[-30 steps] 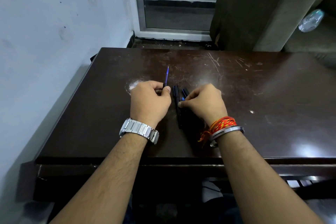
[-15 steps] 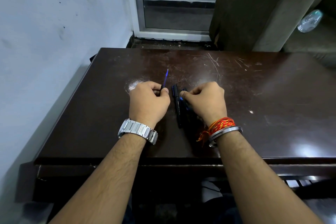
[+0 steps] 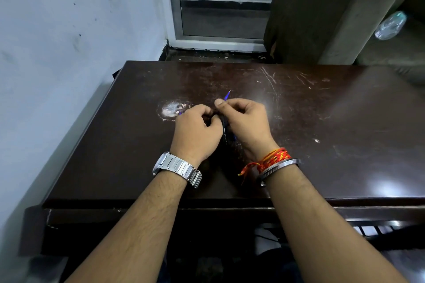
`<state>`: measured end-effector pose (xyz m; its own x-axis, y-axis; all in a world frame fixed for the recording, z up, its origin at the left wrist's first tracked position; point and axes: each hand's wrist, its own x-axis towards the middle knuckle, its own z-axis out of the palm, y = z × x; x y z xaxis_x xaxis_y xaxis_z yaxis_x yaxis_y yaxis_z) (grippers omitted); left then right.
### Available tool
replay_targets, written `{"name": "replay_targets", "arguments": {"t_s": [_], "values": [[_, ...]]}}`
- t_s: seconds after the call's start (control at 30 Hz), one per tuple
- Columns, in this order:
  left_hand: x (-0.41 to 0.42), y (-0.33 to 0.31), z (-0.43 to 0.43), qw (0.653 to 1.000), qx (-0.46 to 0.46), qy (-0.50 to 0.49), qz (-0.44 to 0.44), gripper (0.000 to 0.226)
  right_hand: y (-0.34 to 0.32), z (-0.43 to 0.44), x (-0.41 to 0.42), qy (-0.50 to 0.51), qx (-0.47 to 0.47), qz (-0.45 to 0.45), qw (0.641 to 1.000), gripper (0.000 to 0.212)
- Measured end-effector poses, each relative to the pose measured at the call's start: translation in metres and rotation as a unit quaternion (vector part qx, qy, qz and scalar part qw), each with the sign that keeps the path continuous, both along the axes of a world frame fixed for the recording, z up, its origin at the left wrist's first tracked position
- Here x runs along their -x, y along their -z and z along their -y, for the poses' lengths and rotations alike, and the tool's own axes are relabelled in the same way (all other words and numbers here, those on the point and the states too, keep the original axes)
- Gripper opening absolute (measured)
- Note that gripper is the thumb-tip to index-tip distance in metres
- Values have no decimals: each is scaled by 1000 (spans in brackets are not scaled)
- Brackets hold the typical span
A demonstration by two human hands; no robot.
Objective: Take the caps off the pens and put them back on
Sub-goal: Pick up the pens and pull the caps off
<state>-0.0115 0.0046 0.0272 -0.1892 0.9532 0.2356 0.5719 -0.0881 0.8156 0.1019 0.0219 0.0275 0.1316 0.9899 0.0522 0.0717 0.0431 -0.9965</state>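
Observation:
My left hand [image 3: 197, 131] is closed around an uncapped blue pen [image 3: 227, 95]. Its fine tip sticks out past my right thumb and points away and to the right. My right hand [image 3: 247, 122] presses against the left hand, thumb and forefinger pinched just below that tip on a small dark cap that the fingers mostly hide. Between the two hands a black pen [image 3: 224, 132] with white lettering lies on the dark wooden table [image 3: 322, 122]. A blue bit shows beside it under my right palm.
A pale worn patch [image 3: 171, 109] marks the table left of my hands. The white wall runs along the table's left edge. A door frame and a dark cabinet stand behind the table, with a plastic bottle [image 3: 389, 25] at the far right.
My right hand left the pens lying on the table and moved up and left to meet my left hand. The blue pen has tilted to the right.

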Motion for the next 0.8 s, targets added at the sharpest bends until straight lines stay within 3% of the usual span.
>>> {"name": "replay_targets", "arguments": {"t_s": [0.13,0.27,0.33,0.43,0.53,0.8], "values": [[1,-2,0,1000,15,11,13,12,-8,-3,-9,85,-16,-97,992,25],[9,-5,-2,999,11,-47,16,18,-17,-4,-21,125,-60,-204,969,14],[10,-7,-1,998,-6,-56,26,17,-17,-4,-24,129,-63,-188,972,14],[5,-9,2,999,-26,15,33,16,-13,-3,-20,92,-47,-122,987,17],[0,-5,2,997,-8,77,17,13,-12,-3,-14,70,-36,-119,990,16],[3,0,-2,999,-15,41,-8,23,-6,1,-17,-8,23,-34,999,4]]}}
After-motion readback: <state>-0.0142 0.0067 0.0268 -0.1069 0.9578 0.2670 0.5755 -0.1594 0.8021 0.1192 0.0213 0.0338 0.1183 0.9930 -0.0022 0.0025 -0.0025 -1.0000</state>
